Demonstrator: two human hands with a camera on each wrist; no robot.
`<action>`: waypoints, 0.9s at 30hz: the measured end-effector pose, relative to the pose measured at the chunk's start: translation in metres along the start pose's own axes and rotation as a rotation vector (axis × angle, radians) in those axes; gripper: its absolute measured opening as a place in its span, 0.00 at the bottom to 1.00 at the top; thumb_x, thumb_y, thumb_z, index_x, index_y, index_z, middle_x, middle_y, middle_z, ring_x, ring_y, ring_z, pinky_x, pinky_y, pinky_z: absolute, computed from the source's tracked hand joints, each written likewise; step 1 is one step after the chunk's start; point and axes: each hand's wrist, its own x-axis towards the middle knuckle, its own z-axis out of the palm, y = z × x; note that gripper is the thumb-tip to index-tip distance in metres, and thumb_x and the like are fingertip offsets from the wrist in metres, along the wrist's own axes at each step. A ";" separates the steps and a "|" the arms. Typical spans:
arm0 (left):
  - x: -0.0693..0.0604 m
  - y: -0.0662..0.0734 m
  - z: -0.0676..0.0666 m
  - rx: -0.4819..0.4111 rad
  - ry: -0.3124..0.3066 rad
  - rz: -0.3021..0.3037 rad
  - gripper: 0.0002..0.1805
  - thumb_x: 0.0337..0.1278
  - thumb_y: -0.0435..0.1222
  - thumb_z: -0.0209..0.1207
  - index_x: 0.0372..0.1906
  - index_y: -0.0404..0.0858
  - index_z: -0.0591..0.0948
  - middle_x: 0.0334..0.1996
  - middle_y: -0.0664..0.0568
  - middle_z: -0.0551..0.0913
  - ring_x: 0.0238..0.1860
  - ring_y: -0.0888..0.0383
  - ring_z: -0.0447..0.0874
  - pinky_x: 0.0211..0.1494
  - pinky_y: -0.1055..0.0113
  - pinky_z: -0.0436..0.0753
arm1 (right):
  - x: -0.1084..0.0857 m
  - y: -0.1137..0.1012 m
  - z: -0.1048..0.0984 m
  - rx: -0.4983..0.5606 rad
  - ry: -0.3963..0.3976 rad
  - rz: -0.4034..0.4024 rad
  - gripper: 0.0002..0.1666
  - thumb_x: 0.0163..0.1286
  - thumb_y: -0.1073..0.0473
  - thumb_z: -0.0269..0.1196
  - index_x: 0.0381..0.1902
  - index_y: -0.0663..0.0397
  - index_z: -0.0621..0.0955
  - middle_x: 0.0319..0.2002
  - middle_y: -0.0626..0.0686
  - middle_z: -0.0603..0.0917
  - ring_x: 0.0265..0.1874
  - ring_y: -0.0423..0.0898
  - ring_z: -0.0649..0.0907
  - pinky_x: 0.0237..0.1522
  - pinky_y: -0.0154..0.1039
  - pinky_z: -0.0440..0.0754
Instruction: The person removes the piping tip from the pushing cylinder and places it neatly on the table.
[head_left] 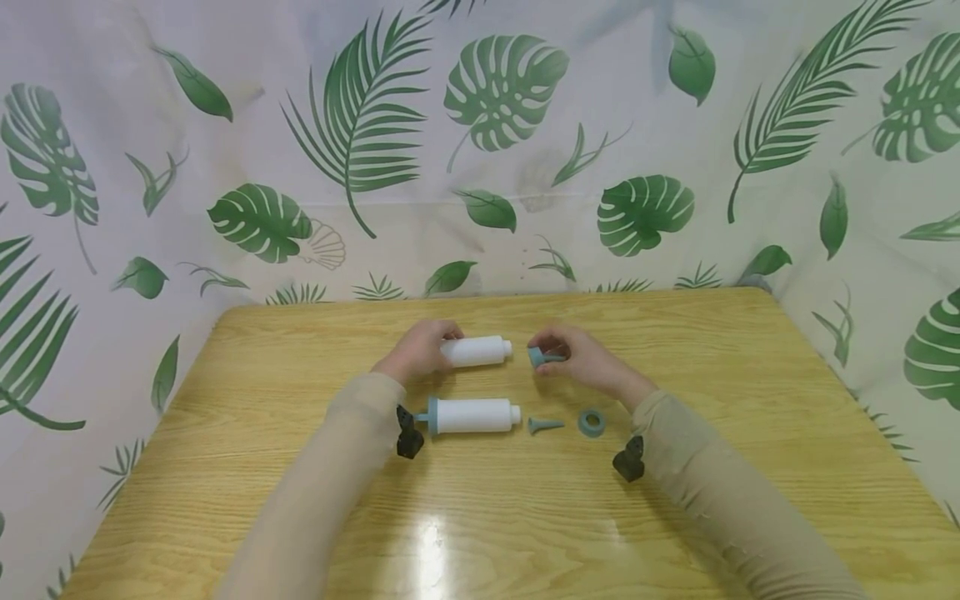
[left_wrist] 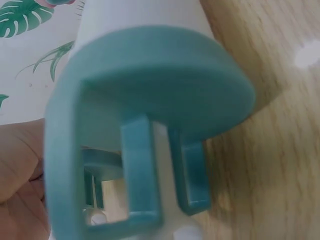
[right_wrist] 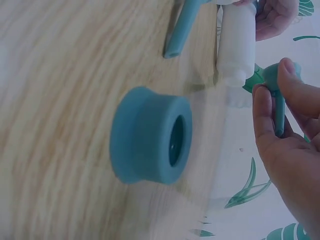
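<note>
My left hand (head_left: 426, 348) grips a white syringe (head_left: 480, 351) around its rear half, its narrow neck facing right. In the left wrist view, a palm (left_wrist: 20, 175) shows at the left edge, partly hidden by a large teal flange (left_wrist: 165, 85). To the right of the neck and apart from it, my right hand (head_left: 592, 358) pinches a teal nozzle (right_wrist: 279, 107) with a wide end and thin stem between thumb and fingers. The wide end (head_left: 535, 356) faces left, toward the syringe. My left fingers partly hide the syringe's rear.
Nearer my body lies a second white syringe (head_left: 474, 415) with a teal flange and handle. Right of its neck are a loose teal nozzle (head_left: 545, 425) and a teal ring (head_left: 592, 423). Leaf-printed cloth (head_left: 487, 242) backs the wooden table (head_left: 525, 517).
</note>
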 end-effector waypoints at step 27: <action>-0.030 0.050 0.021 -0.225 0.190 0.256 0.27 0.47 0.38 0.72 0.54 0.33 0.79 0.50 0.44 0.80 0.53 0.50 0.76 0.57 0.55 0.74 | -0.005 -0.020 0.014 0.081 -0.050 -0.041 0.25 0.65 0.58 0.65 0.55 0.66 0.76 0.48 0.57 0.82 0.49 0.54 0.80 0.52 0.46 0.77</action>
